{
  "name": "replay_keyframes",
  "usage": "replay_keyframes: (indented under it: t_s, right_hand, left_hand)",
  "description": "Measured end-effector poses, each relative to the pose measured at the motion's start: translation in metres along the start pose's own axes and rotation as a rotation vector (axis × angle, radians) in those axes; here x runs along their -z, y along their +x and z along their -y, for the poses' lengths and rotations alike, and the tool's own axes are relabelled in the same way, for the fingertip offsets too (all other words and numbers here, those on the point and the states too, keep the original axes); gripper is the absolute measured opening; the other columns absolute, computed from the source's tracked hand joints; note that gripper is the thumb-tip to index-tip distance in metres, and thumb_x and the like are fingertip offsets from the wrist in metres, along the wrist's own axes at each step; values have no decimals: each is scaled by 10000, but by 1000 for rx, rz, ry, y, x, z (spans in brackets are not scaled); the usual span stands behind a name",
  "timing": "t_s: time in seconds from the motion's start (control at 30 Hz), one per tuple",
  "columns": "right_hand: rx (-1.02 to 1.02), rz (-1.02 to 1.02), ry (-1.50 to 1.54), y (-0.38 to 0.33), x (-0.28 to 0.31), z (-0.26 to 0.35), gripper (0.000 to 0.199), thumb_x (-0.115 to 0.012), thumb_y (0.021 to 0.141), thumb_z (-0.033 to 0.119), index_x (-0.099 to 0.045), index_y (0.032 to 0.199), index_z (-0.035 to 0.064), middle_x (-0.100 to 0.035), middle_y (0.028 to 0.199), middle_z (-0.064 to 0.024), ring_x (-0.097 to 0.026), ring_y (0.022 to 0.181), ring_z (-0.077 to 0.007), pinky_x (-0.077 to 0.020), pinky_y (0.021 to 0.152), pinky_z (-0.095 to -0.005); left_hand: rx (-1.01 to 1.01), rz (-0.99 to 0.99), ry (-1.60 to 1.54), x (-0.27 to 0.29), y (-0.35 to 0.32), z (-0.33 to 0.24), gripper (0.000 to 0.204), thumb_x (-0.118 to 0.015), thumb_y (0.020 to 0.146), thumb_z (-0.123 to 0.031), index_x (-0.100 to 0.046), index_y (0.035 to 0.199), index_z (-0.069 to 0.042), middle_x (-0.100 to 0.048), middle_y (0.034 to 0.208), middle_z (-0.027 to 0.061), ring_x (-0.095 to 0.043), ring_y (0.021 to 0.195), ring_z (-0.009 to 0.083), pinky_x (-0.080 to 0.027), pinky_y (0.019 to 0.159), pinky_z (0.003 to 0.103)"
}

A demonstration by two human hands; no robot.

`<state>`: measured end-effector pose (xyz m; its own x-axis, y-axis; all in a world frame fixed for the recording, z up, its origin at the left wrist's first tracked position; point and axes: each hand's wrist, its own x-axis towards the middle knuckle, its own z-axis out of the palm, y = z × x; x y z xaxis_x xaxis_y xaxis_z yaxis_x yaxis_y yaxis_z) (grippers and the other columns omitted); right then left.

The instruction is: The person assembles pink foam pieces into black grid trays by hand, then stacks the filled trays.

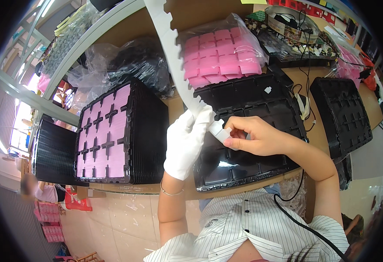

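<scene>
A long white strip (pixel 172 46) with a notched edge runs from the top of the view down to my hands. My left hand (pixel 183 142), in a white glove, is closed around its lower part. With bare fingers, my right hand (pixel 258 137) pinches the short white end piece (pixel 219 129) just right of the glove. Whether that piece is still joined to the strip is hidden by the glove. Both hands are above a black plastic tray (pixel 215 174) with several compartments. On the tray's far part lies a small white scrap (pixel 268 90).
To the left stands a tall stack of black trays (pixel 150 131) topped with pink inserts (pixel 100 148). Pink divider sheets (pixel 222 54) in clear plastic lie behind. More black trays (pixel 344 115) are at right, near a black cable (pixel 307 83). A metal frame (pixel 91 41) crosses the upper left.
</scene>
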<state>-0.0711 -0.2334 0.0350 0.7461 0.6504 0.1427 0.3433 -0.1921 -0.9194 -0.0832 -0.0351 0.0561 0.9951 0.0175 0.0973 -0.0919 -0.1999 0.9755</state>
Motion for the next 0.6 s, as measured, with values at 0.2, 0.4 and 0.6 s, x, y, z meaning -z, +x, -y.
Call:
replay_keyframes:
  t_s: [0.2,0.4,0.6]
  right_hand:
    - [-74,-41,306,1,-5,-1,420,-496,998,438,-545,975,22,-573,761,-40,-479,672,-105,-414,612,-270]
    - [-47,-96,143,6,-13,19,308,-491,1015,312,-537,917,23,-556,731,-46,-506,647,-128,-415,610,-286]
    - [614,-420,-720,18,-19,-5,183,-572,926,189,-506,803,71,-501,678,-53,-529,608,-215,-415,529,-275]
  left_hand:
    - [-120,-48,-55,-8,-11,6,223,-645,939,-183,-684,1042,10,-684,857,53,-586,768,82,-472,708,235]
    - [-222,-84,11,-5,-20,1,210,-646,941,-179,-683,1007,17,-670,816,45,-566,721,82,-472,674,246]
    - [-220,-48,46,-4,-15,9,198,-634,944,-187,-680,962,5,-644,758,53,-529,648,93,-443,604,257]
